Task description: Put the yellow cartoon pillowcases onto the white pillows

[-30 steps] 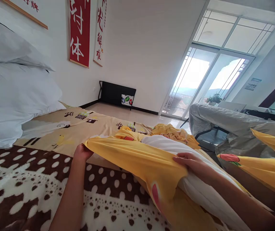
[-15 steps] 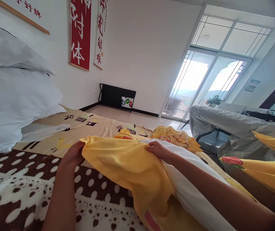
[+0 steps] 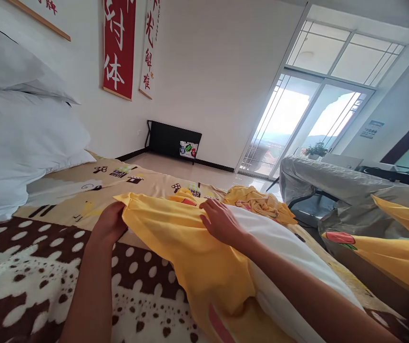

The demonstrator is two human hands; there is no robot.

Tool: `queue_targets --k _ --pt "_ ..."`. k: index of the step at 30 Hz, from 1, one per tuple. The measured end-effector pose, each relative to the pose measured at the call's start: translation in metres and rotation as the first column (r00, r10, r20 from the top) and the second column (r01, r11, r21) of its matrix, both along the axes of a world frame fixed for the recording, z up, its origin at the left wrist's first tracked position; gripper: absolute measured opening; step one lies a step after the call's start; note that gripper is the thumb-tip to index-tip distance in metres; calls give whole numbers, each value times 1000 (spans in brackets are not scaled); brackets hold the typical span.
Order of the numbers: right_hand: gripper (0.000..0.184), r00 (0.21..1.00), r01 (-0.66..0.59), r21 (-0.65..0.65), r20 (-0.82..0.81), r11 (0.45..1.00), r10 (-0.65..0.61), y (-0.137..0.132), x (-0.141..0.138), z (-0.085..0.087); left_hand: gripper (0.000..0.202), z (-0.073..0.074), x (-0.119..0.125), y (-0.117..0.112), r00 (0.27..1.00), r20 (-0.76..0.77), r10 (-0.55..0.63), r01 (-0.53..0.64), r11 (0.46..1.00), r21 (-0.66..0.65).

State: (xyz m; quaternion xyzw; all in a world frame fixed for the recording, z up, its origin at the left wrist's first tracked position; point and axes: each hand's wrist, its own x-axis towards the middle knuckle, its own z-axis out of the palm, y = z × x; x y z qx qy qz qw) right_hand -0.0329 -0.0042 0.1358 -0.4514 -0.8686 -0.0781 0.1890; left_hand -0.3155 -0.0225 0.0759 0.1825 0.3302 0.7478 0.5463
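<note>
Over blanket [image 3: 143,295], yellow cloth [image 3: 193,252] diagonally leftward

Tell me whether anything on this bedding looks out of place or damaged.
The yellow printed cloth beyond the white bedding looks untidy: it lies crumpled in a heap, while the beige patterned sheet is mostly flat. No spill or tear shows.

left hand [image 3: 109,222]: bare, partly hidden | right hand [image 3: 222,222]: bare | both forearms [image 3: 90,281]: bare, slim
</note>
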Motion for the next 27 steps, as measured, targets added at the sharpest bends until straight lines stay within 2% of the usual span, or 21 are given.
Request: queue_targets --k 2,4,6,8,10,13,15,18,20,22,24,25,27 --pt "16 988 -101 31 121 994 96 -3 -25 -2 14 2 1 -4 991 -130 28 -27 1000 16" --pt "18 968 -147 36 209 988 137 2 -45 -11 10 3 1 -8 978 -204 54 -53 999 10" --pt "18 957 -195 23 223 981 185 14 -57 -22 9 2 -1 -11 968 -249 40 -44 999 -13" --pt "16 969 -208 1 136 978 206 31 -59 -30 11 -1 -3 -11 965 -262 14 -20 1000 -22" --pt "16 984 -175 -17 20 984 175 49 -55 -29 13 -4 -6 -7 978 -207 -9 10 1000 3" --pt "22 994 -76 -9 -82 997 75 71 -40 -16 15 -8 -8 1 995 -100 -23 26 999 28" --pt "24 993 -21 -5 -117 1000 20 74 -31 -7 17 -9 -8 7 998 -58 -14 15 1000 12" --pt "24 990 8 23 -139 1000 -5 51 -26 -5 18 -11 -7 12 1000 -16 14 -14 1000 -23" --pt "26 990 -64 140 -119 988 81 21 -30 -10 17 -13 -7 16 1000 5 24 -24 999 -39" --pt "28 976 -199 318 -26 927 218 -12 -39 -20 18 -16 -5 18 999 29 20 -19 999 -42" --pt "26 952 -305 465 118 831 283 -38 -50 -36 17 -17 -4 20 998 62 10 -8 999 -39" --pt "23 948 -318 508 176 800 265 -46 -57 -45 17 -17 -3 20 997 80 3 0 999 -35" --pt "28 960 -266 551 227 791 165 -50 -68 -68 17 -15 -1 19 993 118 -17 21 999 -27"
